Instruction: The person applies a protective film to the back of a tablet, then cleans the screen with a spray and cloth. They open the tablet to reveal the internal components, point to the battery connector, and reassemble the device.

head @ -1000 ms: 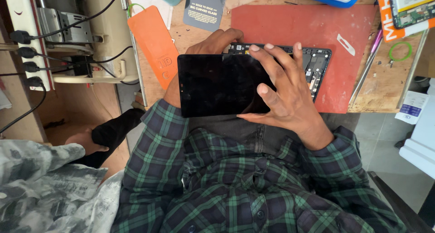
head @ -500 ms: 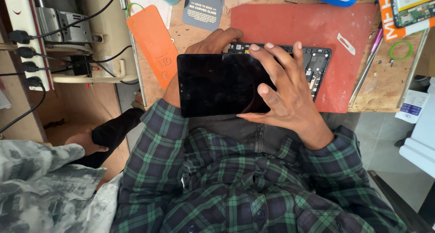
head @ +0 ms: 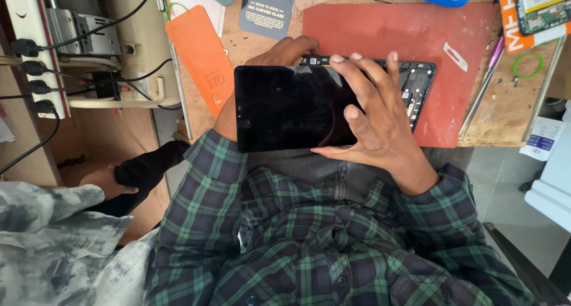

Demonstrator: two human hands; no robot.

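Observation:
A black tablet screen panel (head: 285,107) is held flat above my lap, at the near edge of the wooden bench. My right hand (head: 372,118) lies over its right end, fingers spread on the glass, gripping it. My left hand (head: 279,50) is mostly hidden behind the panel's far edge and supports it from beneath. Under the panel's right part lies the opened tablet body (head: 416,83) with its inner parts showing, resting on a red work mat (head: 464,26).
An orange packet (head: 202,56) and a dark card (head: 267,8) lie left of the mat. A metal blade (head: 458,55), a thin rod (head: 485,86) and a green rubber ring (head: 528,65) sit at the right. A power strip (head: 35,50) with plugs hangs at left.

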